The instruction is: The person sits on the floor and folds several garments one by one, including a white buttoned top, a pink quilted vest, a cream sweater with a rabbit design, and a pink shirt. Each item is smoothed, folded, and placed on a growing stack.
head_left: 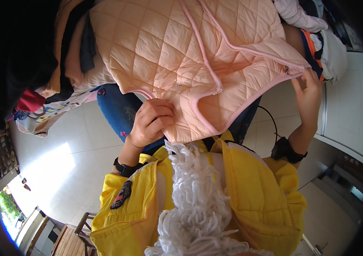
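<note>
A peach quilted vest [147,55] with pink edging and a zip down its front lies spread before me, its neck end toward my body. My left hand [153,120] is closed on the vest near an armhole, fingers curled over the fabric. At the right, my right hand [308,87] pinches the vest's pink-trimmed edge between thumb and fingers, close to the end of the zip. Between the hands the neck opening dips and shows the inner lining. The vest's far end runs out of view at the top.
Piled clothes [77,55] lie at the far left, and more garments [332,51] at the far right. My legs in blue jeans [115,111] are under the vest. A white cabinet [349,102] stands on the right, a wooden chair [72,239] at lower left.
</note>
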`<state>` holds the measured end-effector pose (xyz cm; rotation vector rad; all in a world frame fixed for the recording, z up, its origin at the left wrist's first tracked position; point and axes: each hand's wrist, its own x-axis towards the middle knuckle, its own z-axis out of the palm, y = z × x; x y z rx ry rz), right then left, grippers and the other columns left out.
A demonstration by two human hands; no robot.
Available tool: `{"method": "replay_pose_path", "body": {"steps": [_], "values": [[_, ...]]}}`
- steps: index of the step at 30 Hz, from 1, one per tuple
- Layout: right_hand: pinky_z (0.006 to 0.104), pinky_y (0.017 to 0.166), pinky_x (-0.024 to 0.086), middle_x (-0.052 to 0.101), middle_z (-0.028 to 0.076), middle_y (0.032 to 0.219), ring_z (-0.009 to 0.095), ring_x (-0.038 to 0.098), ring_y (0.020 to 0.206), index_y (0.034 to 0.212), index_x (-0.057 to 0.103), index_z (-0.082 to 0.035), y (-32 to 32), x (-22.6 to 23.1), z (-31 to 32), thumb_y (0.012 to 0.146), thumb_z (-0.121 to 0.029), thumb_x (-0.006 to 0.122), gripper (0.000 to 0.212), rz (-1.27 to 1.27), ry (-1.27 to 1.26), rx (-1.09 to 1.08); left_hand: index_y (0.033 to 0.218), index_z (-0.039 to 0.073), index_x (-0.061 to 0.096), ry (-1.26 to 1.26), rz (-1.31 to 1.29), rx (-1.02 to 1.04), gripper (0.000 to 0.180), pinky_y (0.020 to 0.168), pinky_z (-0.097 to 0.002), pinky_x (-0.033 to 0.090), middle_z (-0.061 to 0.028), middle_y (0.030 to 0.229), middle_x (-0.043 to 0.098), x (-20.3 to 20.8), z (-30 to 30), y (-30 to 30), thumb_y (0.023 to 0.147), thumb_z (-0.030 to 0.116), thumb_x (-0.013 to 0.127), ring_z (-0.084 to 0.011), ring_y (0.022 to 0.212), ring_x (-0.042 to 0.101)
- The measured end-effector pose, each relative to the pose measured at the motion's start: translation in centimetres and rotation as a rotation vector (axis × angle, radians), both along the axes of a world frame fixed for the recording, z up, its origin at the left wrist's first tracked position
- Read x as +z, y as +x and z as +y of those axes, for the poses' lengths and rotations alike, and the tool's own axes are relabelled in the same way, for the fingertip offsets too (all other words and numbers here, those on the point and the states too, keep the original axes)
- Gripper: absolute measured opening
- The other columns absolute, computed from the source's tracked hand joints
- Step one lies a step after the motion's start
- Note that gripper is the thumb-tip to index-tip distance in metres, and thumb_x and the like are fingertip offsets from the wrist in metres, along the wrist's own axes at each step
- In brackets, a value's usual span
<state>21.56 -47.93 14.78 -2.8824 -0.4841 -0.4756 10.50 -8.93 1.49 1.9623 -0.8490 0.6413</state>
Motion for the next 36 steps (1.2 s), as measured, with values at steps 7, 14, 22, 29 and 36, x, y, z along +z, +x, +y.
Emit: {"method": "replay_pose_path", "body": {"steps": [7, 14, 22, 29, 36], "values": [[0.0230, 0.058, 0.036, 0.052, -0.002, 0.074, 0.006, 0.044, 0.064, 0.102, 0.066, -0.001, 0.7, 1.1, -1.3, 0.087, -0.004, 0.069, 0.015, 0.432, 0.327, -0.163, 0.086, 0.005, 0.063, -0.005, 0.007, 0.015, 0.020, 0.076, -0.0375, 0.053, -0.0075, 0.093, 0.064, 0.1, 0.1, -0.2, 0.069, 0.000, 0.070, -0.0292, 0.089, 0.065], [0.0218, 0.063, 0.038, 0.059, -0.002, 0.079, 0.007, 0.046, 0.066, 0.107, 0.071, -0.002, 1.4, 0.7, -1.3, 0.089, -0.006, 0.068, 0.018, 0.427, 0.606, -0.023, 0.086, 0.004, 0.063, 0.020, 0.028, 0.011, 0.021, 0.075, -0.0370, 0.053, -0.0077, 0.093, 0.064, -0.1, 0.4, -0.3, 0.068, -0.001, 0.070, -0.0293, 0.090, 0.065], [0.0265, 0.080, 0.045, 0.065, 0.010, 0.105, 0.017, 0.059, 0.089, 0.114, 0.069, -0.003, 1.2, -0.4, -1.4, 0.085, 0.001, 0.065, 0.029, 0.235, 0.118, 0.176, 0.088, 0.004, 0.063, 0.061, 0.048, 0.009, 0.022, 0.075, -0.0374, 0.052, -0.0076, 0.094, 0.063, -0.5, 0.6, -0.6, 0.067, 0.000, 0.070, -0.0295, 0.091, 0.065], [0.0268, 0.087, 0.048, 0.065, 0.008, 0.106, 0.014, 0.061, 0.097, 0.115, 0.064, 0.005, -0.5, -0.1, -1.2, 0.083, 0.006, 0.064, 0.032, 0.416, 0.523, -0.016, 0.088, 0.005, 0.063, 0.093, 0.079, 0.045, 0.025, 0.075, -0.0377, 0.052, -0.0076, 0.093, 0.063, -0.9, 0.6, -0.9, 0.065, 0.003, 0.073, -0.0296, 0.089, 0.065], [0.0267, 0.090, 0.047, 0.064, 0.006, 0.114, 0.013, 0.059, 0.102, 0.122, 0.062, 0.006, -2.1, 0.0, -2.5, 0.084, 0.008, 0.064, 0.037, 0.480, 0.820, 0.040, 0.084, 0.006, 0.062, 0.107, 0.091, 0.080, 0.024, 0.073, -0.0370, 0.053, -0.0076, 0.091, 0.063, -0.8, 0.5, -1.2, 0.064, 0.001, 0.073, -0.0288, 0.087, 0.066]]}}
